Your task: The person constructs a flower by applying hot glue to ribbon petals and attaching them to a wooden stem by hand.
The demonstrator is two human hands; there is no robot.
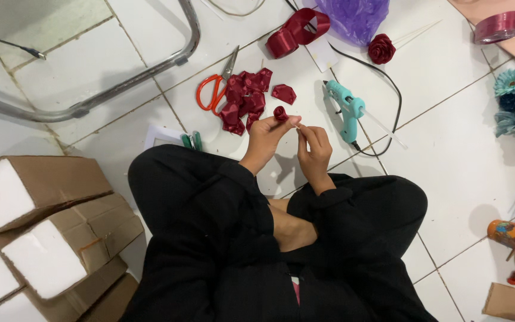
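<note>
Pinching small red rosebud point(281, 112) at fingertips, left hand point(267, 138) holds it above floor tiles point(460, 137), just over petal pile point(245, 98). Right hand point(315, 149) close beside, fingers closed on thin stick under bud. Scissors point(213, 89) left of pile; glue gun point(346, 107) right; finished rose point(381, 49) farther off.

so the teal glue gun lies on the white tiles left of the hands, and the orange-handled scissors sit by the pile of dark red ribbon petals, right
Not quite: in the head view the teal glue gun lies on the white tiles to the right of the hands, not left. The orange-handled scissors do sit by the pile of dark red ribbon petals.
</note>
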